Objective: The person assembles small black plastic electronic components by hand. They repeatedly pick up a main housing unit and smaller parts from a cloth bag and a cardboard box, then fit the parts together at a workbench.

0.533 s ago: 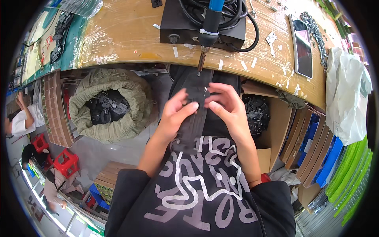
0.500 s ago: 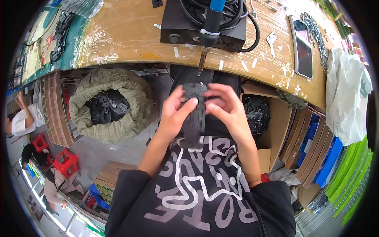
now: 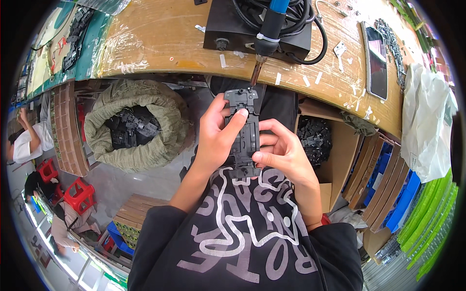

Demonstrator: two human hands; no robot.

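I hold a long black plastic chassis-like part (image 3: pixel 249 136) upright in front of my belly. My left hand (image 3: pixel 217 133) is wrapped round its left side, with the thumb pressed on its upper middle. Closed at the lower right edge, my right hand (image 3: pixel 284 151) has its thumb tip against the part and its fingers bent behind. Just above the part's upper right corner is the narrow metal tip of a blue-and-black handled tool (image 3: pixel 267 36), pointing down. Whether tip and part touch, I cannot tell.
A black box with coiled cable (image 3: pixel 233 31) and a phone (image 3: pixel 376 65) lie on the bench (image 3: pixel 155 43). A green sack of black parts (image 3: pixel 104 145) stands left below it, a carton of black pieces (image 3: pixel 335 160) at right. White plastic bag (image 3: pixel 422 126) hangs at far right.
The black part has risen slightly, bringing its upper end up to the tool tip. My right hand has slid from its upper end down to its lower right edge.
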